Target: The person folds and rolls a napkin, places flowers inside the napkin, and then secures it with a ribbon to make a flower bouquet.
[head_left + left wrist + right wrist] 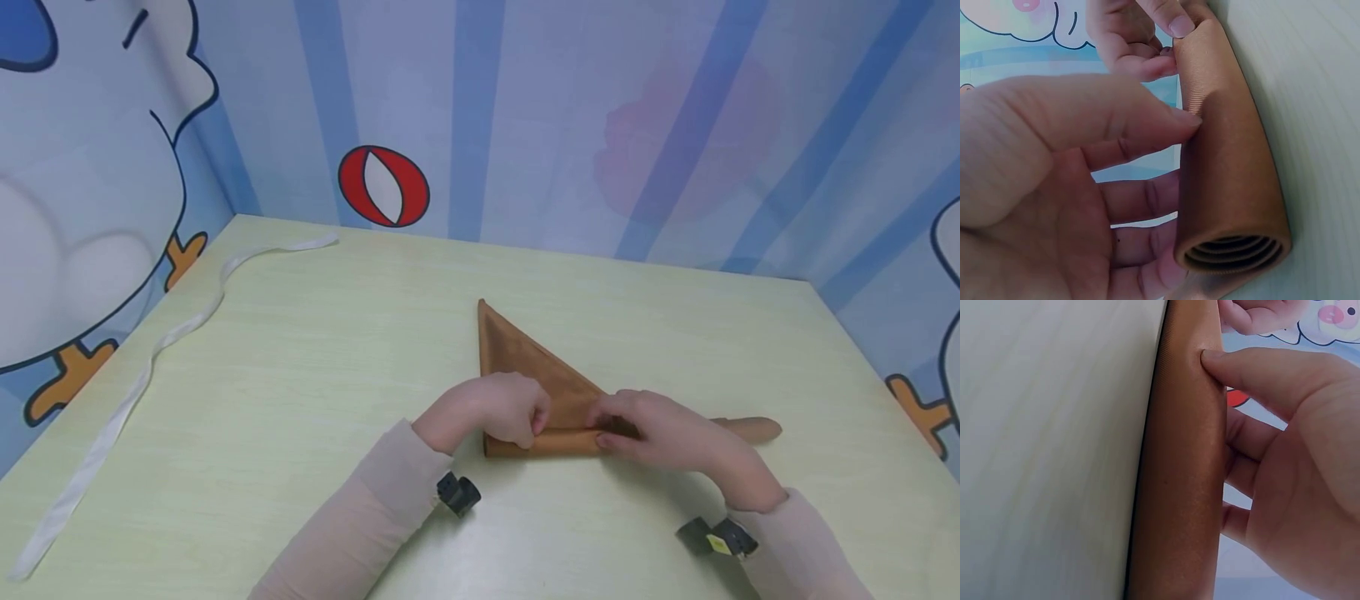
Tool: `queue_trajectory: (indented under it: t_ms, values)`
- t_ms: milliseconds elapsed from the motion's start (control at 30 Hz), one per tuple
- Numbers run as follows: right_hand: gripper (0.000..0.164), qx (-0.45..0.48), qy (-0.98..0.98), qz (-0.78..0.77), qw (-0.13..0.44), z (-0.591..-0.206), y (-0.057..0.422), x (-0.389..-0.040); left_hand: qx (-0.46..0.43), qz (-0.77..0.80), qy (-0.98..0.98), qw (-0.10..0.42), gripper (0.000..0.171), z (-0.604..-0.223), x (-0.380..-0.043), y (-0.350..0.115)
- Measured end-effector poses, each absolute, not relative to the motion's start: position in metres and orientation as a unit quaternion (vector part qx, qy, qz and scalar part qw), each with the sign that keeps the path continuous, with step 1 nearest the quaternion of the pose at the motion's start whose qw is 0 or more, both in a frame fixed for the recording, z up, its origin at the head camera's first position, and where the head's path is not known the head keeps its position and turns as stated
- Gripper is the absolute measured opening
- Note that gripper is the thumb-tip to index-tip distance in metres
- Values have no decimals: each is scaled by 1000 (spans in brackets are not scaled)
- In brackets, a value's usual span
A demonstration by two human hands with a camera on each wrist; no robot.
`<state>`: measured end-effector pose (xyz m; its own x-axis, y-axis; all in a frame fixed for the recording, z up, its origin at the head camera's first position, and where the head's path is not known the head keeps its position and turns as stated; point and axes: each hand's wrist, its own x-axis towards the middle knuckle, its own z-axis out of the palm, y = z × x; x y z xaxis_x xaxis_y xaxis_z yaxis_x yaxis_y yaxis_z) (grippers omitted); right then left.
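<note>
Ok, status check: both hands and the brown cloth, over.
Left hand and right hand both pinch the rolled edge. Brown cloth part rolled, triangle tip flat on table. White strip far left, apart.

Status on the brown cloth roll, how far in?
Done: the near edge of the brown cloth is rolled into a tube with several layers showing at its end. In hand: the left hand and the right hand both pinch the roll. Left: the flat triangle beyond the hands is unrolled. The white strip lies untouched at the table edge.
</note>
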<state>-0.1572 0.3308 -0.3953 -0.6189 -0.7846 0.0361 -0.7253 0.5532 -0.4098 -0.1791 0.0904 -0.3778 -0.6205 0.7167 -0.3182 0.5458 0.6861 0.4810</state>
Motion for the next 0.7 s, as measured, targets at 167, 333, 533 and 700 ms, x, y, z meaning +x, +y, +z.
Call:
queue_trajectory:
  t_ms: [167,333,533,700]
  values:
    - [11,-437,875,-196,69,-394,331,-157,353,182,882,254,24,-378,-178,90]
    - [11,-447,871,-195,66,-394,331,-158,341,193,883,259,28,-379,-178,90]
    - [16,-465,865,-184,35,-396,330,-158,329,191,888,260,30,-380,-177,91]
    - [17,-461,870,-176,23,-397,331,-157,323,189,890,261,29,-380,-176,92]
